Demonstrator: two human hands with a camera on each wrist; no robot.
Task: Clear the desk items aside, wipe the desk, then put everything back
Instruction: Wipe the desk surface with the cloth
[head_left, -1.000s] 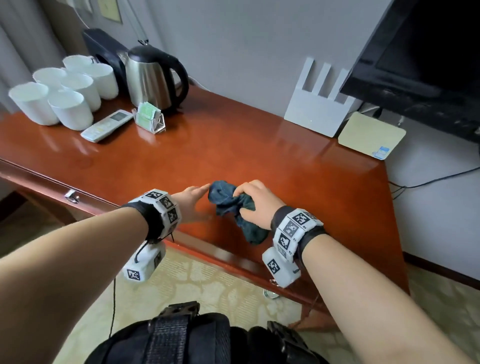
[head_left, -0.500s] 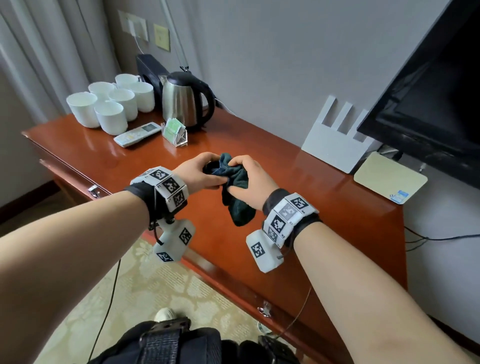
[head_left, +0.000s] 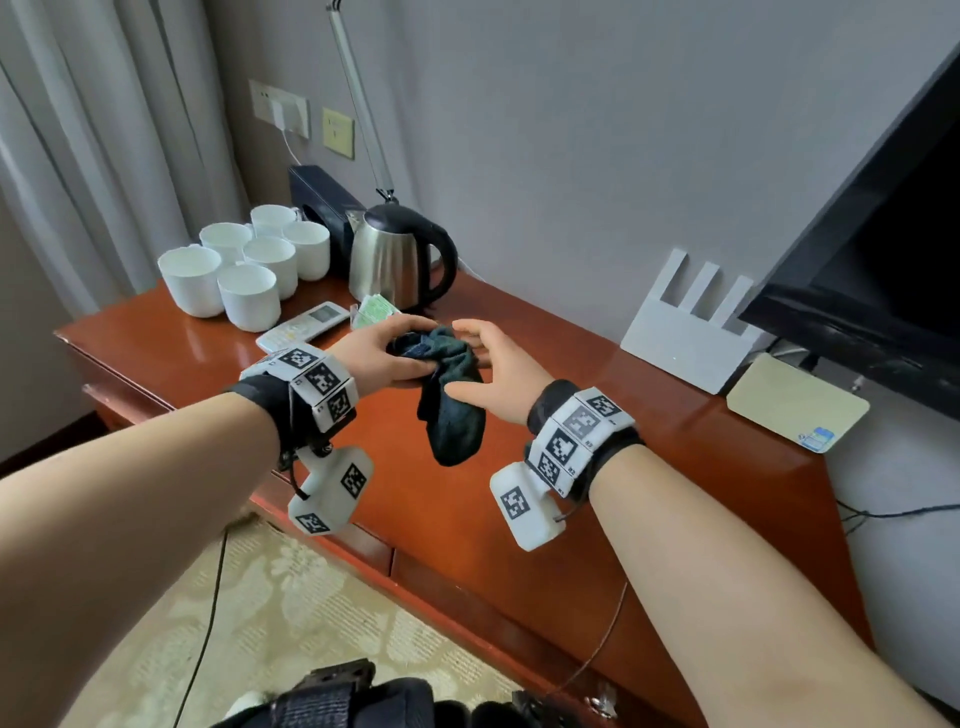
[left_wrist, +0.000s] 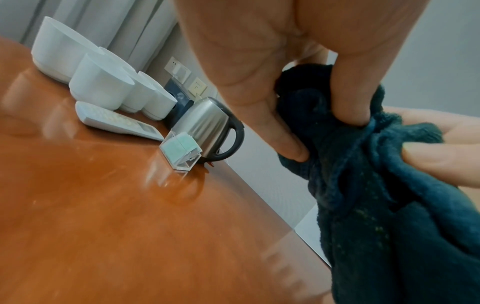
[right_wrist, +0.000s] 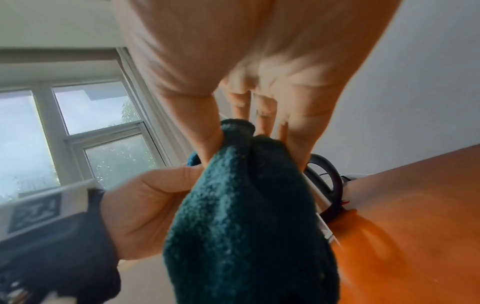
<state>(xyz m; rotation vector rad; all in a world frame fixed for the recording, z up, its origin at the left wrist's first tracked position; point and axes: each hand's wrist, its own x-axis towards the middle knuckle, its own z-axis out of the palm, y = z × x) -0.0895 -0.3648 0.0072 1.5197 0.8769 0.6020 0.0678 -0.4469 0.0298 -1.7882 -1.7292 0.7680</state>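
Note:
A dark teal cloth (head_left: 452, 415) hangs bunched above the middle of the red-brown desk (head_left: 597, 467), clear of its top. My left hand (head_left: 410, 353) pinches the cloth's upper end between thumb and fingers (left_wrist: 348, 107). My right hand (head_left: 465, 358) holds the same bunch from the other side; its thumb (right_wrist: 210, 139) presses the cloth (right_wrist: 246, 226) against loosely extended fingers. The lower part of the cloth (left_wrist: 389, 226) droops freely.
At the desk's far left stand several white cups (head_left: 249, 270), a steel kettle (head_left: 395, 260), a white remote (head_left: 306, 325) and a clear card holder (head_left: 371, 312). A white router (head_left: 685, 332), a beige box (head_left: 795, 405) and a TV (head_left: 883, 260) sit at the right.
The cloth has been lifted off the desk top. My left hand, which lay beside it, has taken hold of its upper end. My right hand's fingers have loosened and spread.

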